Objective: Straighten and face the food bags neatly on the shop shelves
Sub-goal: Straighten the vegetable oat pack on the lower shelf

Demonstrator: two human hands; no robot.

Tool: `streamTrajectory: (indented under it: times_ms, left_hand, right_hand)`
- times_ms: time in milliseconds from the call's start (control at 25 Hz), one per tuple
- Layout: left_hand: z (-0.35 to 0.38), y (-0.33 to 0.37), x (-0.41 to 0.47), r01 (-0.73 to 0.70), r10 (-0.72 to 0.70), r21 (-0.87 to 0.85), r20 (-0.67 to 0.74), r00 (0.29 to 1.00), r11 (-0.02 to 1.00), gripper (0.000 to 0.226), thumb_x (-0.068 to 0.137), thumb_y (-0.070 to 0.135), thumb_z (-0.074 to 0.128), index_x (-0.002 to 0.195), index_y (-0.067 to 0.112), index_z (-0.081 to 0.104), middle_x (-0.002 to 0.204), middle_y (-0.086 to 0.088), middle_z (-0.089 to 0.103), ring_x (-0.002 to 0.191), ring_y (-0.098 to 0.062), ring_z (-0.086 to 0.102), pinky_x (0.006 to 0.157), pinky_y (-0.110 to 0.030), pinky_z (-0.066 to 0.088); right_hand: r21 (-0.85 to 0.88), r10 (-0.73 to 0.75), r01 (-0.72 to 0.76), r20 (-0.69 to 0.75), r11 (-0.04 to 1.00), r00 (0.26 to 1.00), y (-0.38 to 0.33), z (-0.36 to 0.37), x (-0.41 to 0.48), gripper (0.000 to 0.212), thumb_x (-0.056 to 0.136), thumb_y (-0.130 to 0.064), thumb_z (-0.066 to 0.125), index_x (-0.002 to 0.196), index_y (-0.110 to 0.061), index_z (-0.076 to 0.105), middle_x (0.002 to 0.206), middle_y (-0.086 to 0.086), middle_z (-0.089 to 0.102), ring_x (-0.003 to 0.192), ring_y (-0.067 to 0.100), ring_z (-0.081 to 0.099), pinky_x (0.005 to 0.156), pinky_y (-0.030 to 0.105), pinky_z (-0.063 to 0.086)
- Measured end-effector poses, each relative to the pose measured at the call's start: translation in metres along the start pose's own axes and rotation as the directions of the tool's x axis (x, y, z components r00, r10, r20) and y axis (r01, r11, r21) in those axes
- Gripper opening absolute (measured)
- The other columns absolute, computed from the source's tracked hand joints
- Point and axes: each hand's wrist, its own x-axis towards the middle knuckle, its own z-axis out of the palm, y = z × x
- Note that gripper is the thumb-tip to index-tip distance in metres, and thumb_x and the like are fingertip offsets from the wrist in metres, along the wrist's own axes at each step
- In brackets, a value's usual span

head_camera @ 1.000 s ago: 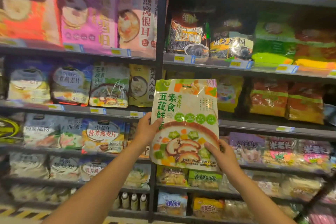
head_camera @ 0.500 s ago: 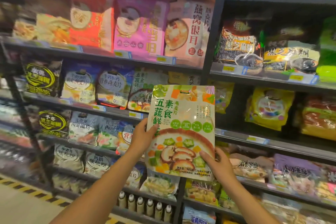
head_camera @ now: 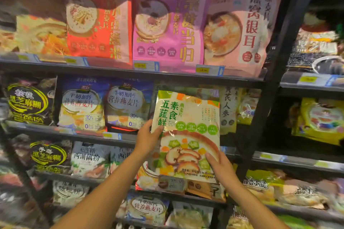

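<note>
Both hands up at the second shelf from the top. Left hand clamped on the left edge of a pale oat bag with green lettering, thumb over the front. Right hand gripping the bag's lower right corner, fingers across the printed bowl. Bag upright, face forward, held in front of the shelf edge, just right of two blue oat bags and overlapping a yellowish bag behind. Possibly a matching bag directly behind it; too blurred to tell. Red, magenta and pink bags standing on the shelf above.
</note>
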Motion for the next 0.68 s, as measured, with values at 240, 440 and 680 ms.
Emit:
streamTrajectory:
  times_ms: [240,440,680]
  left_hand:
    - [-0.018,-0.019,0.077,0.016,-0.016,0.023,0.0,1.0,1.0,0.01,0.099,0.025,0.063,0.108,0.023,0.068,0.1,0.006,0.074,0.092,-0.013,0.069,0.084,-0.043,0.058]
    - [-0.019,-0.022,0.125,0.011,-0.01,0.025,-0.009,1.0,1.0,0.013,0.1,0.024,0.063,0.09,0.016,0.061,0.083,-0.001,0.066,0.076,-0.018,0.062,0.069,-0.039,0.049]
    - [-0.002,-0.035,0.181,0.186,-0.185,0.019,-0.053,0.981,0.982,0.005,0.09,0.015,0.062,0.094,0.012,0.063,0.088,-0.016,0.07,0.077,-0.032,0.064,0.066,-0.042,0.053]
  right_hand:
    - [-0.114,0.016,-0.01,0.047,0.993,0.999,-0.011,0.043,0.064,0.055,0.08,-0.042,0.087,0.125,-0.028,0.059,0.116,-0.01,0.071,0.108,0.009,0.068,0.082,0.024,0.053]
    - [-0.174,-0.012,0.019,0.042,0.985,0.999,-0.03,0.049,0.119,0.051,0.081,-0.036,0.087,0.124,-0.026,0.063,0.112,-0.011,0.073,0.098,-0.001,0.067,0.068,0.007,0.049]
    - [-0.215,-0.013,0.011,-0.007,0.976,1.0,-0.034,0.044,0.175,0.064,0.072,-0.045,0.091,0.124,-0.021,0.063,0.113,-0.007,0.074,0.105,0.013,0.071,0.091,0.035,0.058]
